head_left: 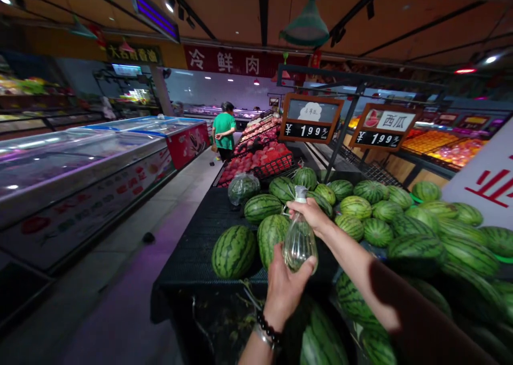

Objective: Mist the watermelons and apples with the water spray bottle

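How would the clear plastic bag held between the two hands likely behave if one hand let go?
The plastic bag looks thin and crumpled, so probably floppy and very light. The right hand pinches its gathered top while the left hand cups its bottom; released below, it would likely just dangle. It seems empty, above the watermelons.

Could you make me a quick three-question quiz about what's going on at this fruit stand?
1. What do the left hand and right hand hold between them?
2. True or false: the person in the green shirt stands in the aisle beyond the watermelons.
3. What price shows on the watermelon sign? A) 1.99 B) 3.50 C) 9.00

Key: 1. A clear plastic bag, left hand under it, right hand pinching its top. 2. True. 3. A.
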`<state>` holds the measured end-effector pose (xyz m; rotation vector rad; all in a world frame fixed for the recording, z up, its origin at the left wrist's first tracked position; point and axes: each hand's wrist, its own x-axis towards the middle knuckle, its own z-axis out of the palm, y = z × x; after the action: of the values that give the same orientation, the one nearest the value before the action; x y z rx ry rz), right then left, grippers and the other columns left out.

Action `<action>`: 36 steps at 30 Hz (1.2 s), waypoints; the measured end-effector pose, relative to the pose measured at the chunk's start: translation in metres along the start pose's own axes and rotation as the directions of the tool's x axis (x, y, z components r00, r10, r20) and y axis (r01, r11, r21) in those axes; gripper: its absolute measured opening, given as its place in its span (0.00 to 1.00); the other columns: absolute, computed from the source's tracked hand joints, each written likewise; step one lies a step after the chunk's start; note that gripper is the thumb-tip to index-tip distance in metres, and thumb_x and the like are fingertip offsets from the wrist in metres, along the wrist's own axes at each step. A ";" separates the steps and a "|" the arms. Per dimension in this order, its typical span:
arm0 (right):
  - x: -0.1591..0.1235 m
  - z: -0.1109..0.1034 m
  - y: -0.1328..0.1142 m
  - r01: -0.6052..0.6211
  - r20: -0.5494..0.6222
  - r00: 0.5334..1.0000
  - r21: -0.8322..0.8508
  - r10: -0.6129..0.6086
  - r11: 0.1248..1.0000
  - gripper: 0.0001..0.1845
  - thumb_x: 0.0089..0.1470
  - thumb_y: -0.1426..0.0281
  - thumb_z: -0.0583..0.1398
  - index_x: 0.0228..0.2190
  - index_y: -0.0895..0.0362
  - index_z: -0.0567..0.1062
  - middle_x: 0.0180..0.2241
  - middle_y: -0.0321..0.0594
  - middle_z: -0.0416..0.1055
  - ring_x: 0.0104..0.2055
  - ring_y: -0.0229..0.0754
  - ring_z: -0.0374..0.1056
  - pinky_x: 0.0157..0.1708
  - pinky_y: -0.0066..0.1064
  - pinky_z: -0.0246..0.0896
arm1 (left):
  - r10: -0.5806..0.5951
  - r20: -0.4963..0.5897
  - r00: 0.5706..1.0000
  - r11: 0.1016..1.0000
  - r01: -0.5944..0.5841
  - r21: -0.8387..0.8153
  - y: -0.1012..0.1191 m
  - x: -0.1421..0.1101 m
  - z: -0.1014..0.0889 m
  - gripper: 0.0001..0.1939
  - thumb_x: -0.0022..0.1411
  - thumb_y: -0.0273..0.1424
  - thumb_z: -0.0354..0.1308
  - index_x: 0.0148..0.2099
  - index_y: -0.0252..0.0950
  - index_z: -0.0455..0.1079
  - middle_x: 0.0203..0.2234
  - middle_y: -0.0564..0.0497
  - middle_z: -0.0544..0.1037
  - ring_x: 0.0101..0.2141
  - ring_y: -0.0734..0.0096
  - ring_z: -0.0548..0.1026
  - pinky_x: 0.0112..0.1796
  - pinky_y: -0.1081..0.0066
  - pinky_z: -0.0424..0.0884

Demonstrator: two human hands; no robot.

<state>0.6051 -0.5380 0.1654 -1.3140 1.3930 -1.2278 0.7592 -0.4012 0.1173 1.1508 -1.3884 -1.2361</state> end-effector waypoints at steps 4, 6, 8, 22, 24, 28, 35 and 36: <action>-0.027 -0.003 0.011 -0.024 -0.056 0.998 -0.033 0.022 0.999 0.23 0.43 0.47 0.70 0.24 0.55 0.78 0.23 0.39 0.74 0.26 0.44 0.69 0.28 0.34 0.62 | -0.030 0.065 0.997 0.998 0.033 -0.053 -0.014 -0.023 0.001 0.34 0.66 0.50 0.72 0.64 0.39 0.65 0.52 0.43 0.86 0.47 0.56 0.83 0.49 0.59 0.76; -0.046 -0.008 0.018 -0.015 -0.095 0.995 -0.055 0.010 0.998 0.21 0.44 0.49 0.69 0.21 0.54 0.75 0.20 0.35 0.68 0.24 0.40 0.62 0.26 0.34 0.56 | -0.040 0.096 0.995 0.998 0.045 -0.048 -0.020 -0.036 0.005 0.33 0.67 0.49 0.72 0.64 0.40 0.64 0.52 0.44 0.86 0.47 0.57 0.83 0.49 0.60 0.76; -0.066 -0.013 0.023 0.018 -0.127 0.992 -0.078 -0.027 0.997 0.21 0.45 0.50 0.69 0.20 0.53 0.73 0.19 0.32 0.64 0.24 0.39 0.58 0.27 0.34 0.53 | -0.042 0.127 0.991 0.997 0.049 -0.052 -0.023 -0.051 0.009 0.31 0.67 0.47 0.71 0.63 0.40 0.64 0.50 0.45 0.86 0.47 0.57 0.83 0.49 0.60 0.77; -0.293 -0.054 0.046 0.110 -0.068 0.989 -0.273 -0.133 0.956 0.14 0.63 0.53 0.63 0.33 0.49 0.73 0.27 0.33 0.72 0.33 0.46 0.70 0.44 0.40 0.64 | -0.190 0.319 0.928 0.970 0.228 -0.085 -0.039 -0.217 0.052 0.36 0.51 0.35 0.80 0.59 0.39 0.70 0.48 0.45 0.86 0.45 0.54 0.82 0.47 0.58 0.79; -0.333 -0.054 0.061 0.144 -0.030 0.986 -0.314 -0.162 0.938 0.12 0.65 0.55 0.61 0.34 0.49 0.74 0.33 0.37 0.76 0.39 0.48 0.72 0.48 0.41 0.66 | -0.222 0.388 0.894 0.935 0.309 -0.178 -0.060 -0.249 0.061 0.38 0.46 0.34 0.81 0.57 0.37 0.71 0.48 0.42 0.85 0.45 0.53 0.82 0.46 0.58 0.79; -0.393 -0.051 0.088 0.111 0.055 0.994 -0.275 -0.099 0.955 0.08 0.67 0.59 0.61 0.39 0.50 0.74 0.36 0.36 0.76 0.39 0.46 0.73 0.46 0.38 0.69 | -0.233 0.525 0.819 0.798 0.469 -0.378 -0.107 -0.311 0.081 0.48 0.44 0.37 0.85 0.65 0.38 0.70 0.55 0.36 0.84 0.54 0.45 0.83 0.54 0.53 0.81; -0.448 -0.047 0.138 0.052 0.049 0.998 -0.372 -0.037 0.927 0.09 0.66 0.59 0.60 0.37 0.50 0.75 0.32 0.37 0.76 0.36 0.49 0.73 0.40 0.40 0.66 | -0.447 0.529 0.721 0.758 0.619 -0.204 -0.150 -0.365 0.085 0.63 0.27 0.54 0.89 0.66 0.49 0.71 0.66 0.36 0.79 0.70 0.25 0.73 0.71 0.35 0.69; -0.454 -0.045 0.143 0.056 0.041 0.998 -0.369 -0.044 0.928 0.09 0.66 0.59 0.59 0.37 0.49 0.75 0.33 0.38 0.77 0.37 0.50 0.74 0.41 0.41 0.67 | -0.470 0.522 0.712 0.752 0.633 -0.185 -0.150 -0.368 0.083 0.62 0.25 0.55 0.89 0.65 0.52 0.72 0.68 0.39 0.78 0.72 0.25 0.70 0.73 0.36 0.67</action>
<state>0.5805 -0.0866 0.0114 -1.6264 1.6320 -0.9996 0.7391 -0.0350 -0.0559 1.1047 -1.0655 -2.2196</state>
